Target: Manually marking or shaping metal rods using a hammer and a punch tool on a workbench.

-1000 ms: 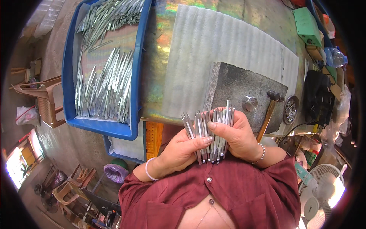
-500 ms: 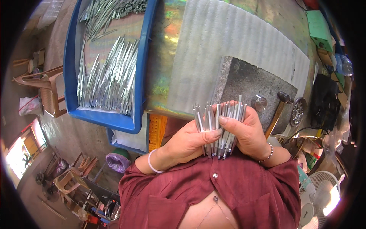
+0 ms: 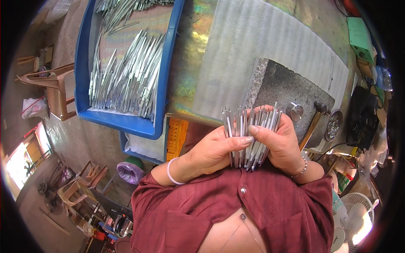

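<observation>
A fanned bundle of thin silvery metal rods (image 3: pixel 241 120) stands roughly upright close to my chest, gripped from both sides. My left hand (image 3: pixel 206 152) is closed around its left part, thumb lying across the front. From the other side my right hand (image 3: pixel 278 141) wraps the bundle, its thumb pressed on the rods near the left thumb tip. Fingers behind the bundle are mostly hidden. Just beyond my hands lies a dark grey stone slab (image 3: pixel 291 80). On it sits a round shiny metal piece (image 3: pixel 294 111), and a hammer (image 3: pixel 311 128) rests by its right edge.
At the left, a blue tray (image 3: pixel 120 122) holds many similar rods in two heaps. A white foam sheet (image 3: pixel 236 42) covers much of the table. Right of the hammer is a round dish (image 3: pixel 334 125) of small metal bits. A green box (image 3: pixel 360 38) stands far right.
The view has shifted slightly, so the tray and table sit a little higher and further left or right in it. Both hands keep their hold on the rods, with only small thumb movement.
</observation>
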A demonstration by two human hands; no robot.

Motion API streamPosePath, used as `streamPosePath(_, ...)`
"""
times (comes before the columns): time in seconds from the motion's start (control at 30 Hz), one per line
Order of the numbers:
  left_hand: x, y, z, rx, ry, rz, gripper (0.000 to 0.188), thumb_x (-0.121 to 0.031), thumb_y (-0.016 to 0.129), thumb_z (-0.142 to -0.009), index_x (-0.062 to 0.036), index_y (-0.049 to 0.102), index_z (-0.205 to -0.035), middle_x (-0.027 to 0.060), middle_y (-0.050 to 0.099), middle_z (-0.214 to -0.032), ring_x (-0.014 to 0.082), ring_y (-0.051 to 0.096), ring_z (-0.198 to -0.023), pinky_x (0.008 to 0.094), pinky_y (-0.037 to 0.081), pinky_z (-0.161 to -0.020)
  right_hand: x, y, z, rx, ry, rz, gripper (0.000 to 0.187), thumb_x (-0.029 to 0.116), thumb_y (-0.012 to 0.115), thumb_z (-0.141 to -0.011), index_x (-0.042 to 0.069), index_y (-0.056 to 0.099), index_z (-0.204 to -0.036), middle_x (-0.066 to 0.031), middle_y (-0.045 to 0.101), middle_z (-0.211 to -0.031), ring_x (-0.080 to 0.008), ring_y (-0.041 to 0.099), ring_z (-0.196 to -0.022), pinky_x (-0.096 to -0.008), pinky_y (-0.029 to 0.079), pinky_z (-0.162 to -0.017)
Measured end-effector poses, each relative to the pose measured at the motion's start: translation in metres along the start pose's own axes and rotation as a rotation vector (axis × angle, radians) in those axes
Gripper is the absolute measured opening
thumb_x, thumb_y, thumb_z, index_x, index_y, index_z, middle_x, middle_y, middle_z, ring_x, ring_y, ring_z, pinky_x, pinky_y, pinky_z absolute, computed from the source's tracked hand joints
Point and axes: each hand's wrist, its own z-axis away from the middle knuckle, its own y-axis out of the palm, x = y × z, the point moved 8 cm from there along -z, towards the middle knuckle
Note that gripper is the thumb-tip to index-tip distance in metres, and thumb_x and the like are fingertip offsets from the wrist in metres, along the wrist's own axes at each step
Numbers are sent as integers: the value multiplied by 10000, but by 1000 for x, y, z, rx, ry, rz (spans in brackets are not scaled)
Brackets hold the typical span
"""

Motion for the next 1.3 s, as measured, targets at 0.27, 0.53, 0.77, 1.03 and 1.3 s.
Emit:
streamPosePath(0.27,-2,-3,8,75,-6,79,413,-67,505,-912,20,403,-1303,112,528,-1221,198,529,-1110,353,425,-953,-5,3,1,68,95,-6,234,37,602,-873,14,557,-1101,-36,630,-1017,-84,588,-914,-235,477,-817)
streamPosePath(0.53,-5,-1,11,-23,59,-253,358,-82,574,-908,-8,494,-1249,21,564,-1099,89,520,-1020,256,417,-893,-13,2,8,131,111,-35,298,63,559,-913,15,489,-1198,-37,606,-1063,-79,569,-956,-230,463,-846)
streamPosePath(0.77,-9,-2,12,-90,139,-397,446,-63,608,-883,-15,458,-1300,17,584,-1107,81,522,-1012,242,414,-899,-14,2,14,140,124,-29,309,59,563,-913,13,499,-1212,-51,593,-1119,-108,558,-1022,-257,450,-900)
streamPosePath(1.03,-9,3,13,-101,140,-407,450,-47,590,-889,-5,446,-1313,19,582,-1128,81,527,-1017,235,420,-899,-18,-6,17,108,185,-124,309,81,568,-915,-5,538,-1210,-57,626,-1101,-116,573,-1015,-270,460,-902)
streamPosePath(1.3,-8,0,19,-136,115,-350,479,-58,554,-912,18,382,-1352,53,560,-1185,108,536,-1051,261,426,-924,-20,1,19,116,287,-256,311,152,524,-947,20,529,-1229,-68,627,-1110,-133,603,-973,-281,499,-835)
